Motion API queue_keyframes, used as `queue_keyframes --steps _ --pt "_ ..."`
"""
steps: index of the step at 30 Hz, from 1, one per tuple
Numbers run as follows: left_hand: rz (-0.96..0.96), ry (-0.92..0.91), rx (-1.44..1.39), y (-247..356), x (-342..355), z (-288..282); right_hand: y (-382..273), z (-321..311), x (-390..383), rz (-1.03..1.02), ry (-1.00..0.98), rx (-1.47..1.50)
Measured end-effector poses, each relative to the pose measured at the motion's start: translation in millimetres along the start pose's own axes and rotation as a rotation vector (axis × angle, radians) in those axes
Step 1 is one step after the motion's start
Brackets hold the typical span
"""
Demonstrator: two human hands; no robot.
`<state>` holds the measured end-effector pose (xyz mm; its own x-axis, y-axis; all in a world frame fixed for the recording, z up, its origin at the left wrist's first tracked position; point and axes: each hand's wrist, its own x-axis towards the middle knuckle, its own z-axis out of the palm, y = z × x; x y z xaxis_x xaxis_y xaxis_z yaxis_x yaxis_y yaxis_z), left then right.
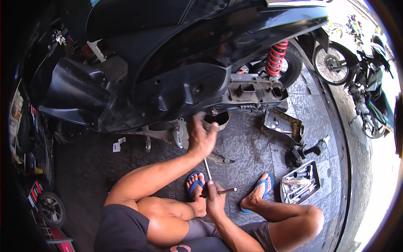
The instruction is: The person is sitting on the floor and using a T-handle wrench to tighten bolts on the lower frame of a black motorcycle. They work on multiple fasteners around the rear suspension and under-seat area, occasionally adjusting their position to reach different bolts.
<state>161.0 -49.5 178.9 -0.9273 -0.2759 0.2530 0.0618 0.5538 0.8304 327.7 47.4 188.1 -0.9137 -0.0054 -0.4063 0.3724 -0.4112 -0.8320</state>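
My left hand [203,136] reaches up under the black scooter [176,80], beside a round metal bowl [225,122]. Its thumb stands apart from the fingers, which are slightly blurred, and nothing shows in its grip. Lower down, between my knees, my right hand [215,200] is closed round the crossbar of a T-handle wrench [208,170]. The wrench's shaft slants up toward my left wrist, which hides its far end. Just above the bowl, a bolt [214,112] shows on the scooter's underside.
A grimy black cover [283,127] lies right of the bowl, near a black tool or part [308,152]. A tray [282,191] of sockets and wrenches sits by my right foot. The scooter has a red shock spring [277,58]. Another motorcycle [369,88] stands far right.
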Motion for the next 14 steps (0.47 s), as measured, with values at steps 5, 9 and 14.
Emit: queue_keyframes --steps 5,9,14 --pt "-0.077 0.306 0.16 -24 34 29 16 -53 3 -0.02 0.047 -0.338" --pt "-0.146 0.376 0.15 -51 71 40 13 -71 -6 -0.028 0.06 -0.383" --pt "-0.14 0.446 -0.107 -22 66 50 -3 -83 -10 -0.032 0.097 -0.388"
